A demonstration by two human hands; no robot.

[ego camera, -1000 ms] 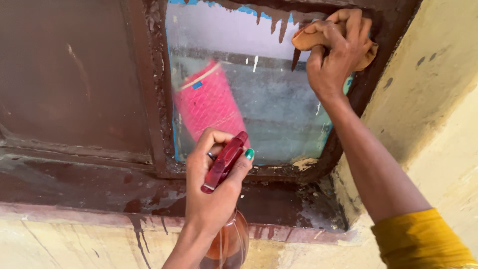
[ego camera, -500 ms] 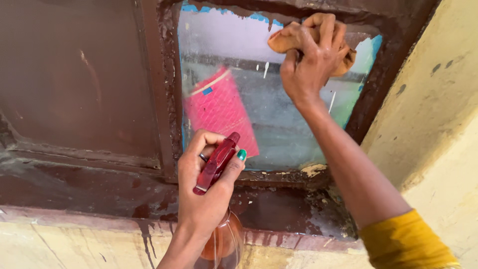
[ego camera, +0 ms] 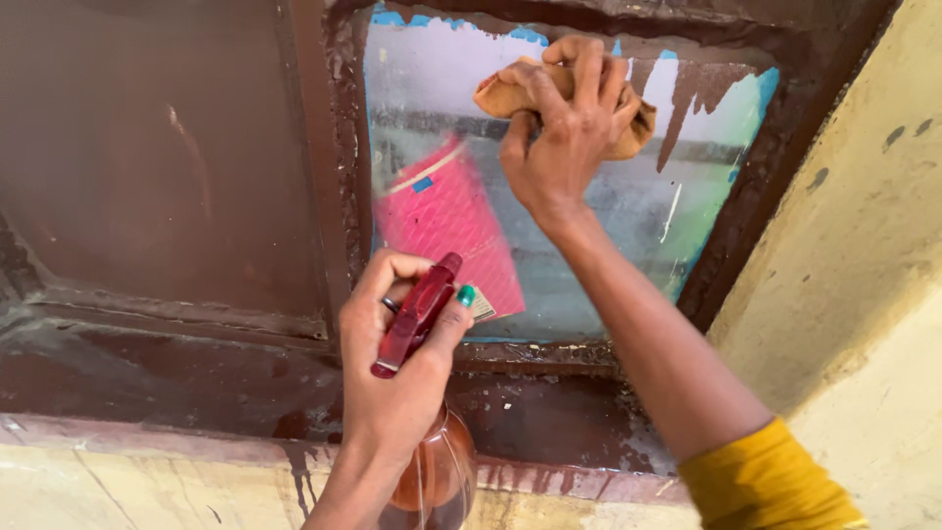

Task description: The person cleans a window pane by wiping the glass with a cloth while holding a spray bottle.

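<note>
Head view shows our right hand (ego camera: 564, 137) clamped on a crumpled tan cloth (ego camera: 510, 93), pressing it flat against the glass pane (ego camera: 608, 226) near the pane's top edge, about midway across. Our left hand (ego camera: 397, 368) is closed around a spray bottle (ego camera: 437, 471), fingers wrapped over its red trigger head (ego camera: 417, 314), thumb with a green-painted nail alongside; the amber bottle body hangs below the wrist, in front of the sill (ego camera: 196, 378). Behind the glass we see a pink mesh-patterned thing (ego camera: 442, 221), tilted, toward the pane's left edge. Brown paint runs down from the pane's top right corner. A brown-painted frame (ego camera: 334, 167) borders the pane, a yellow wall (ego camera: 854, 245) to the right.
</note>
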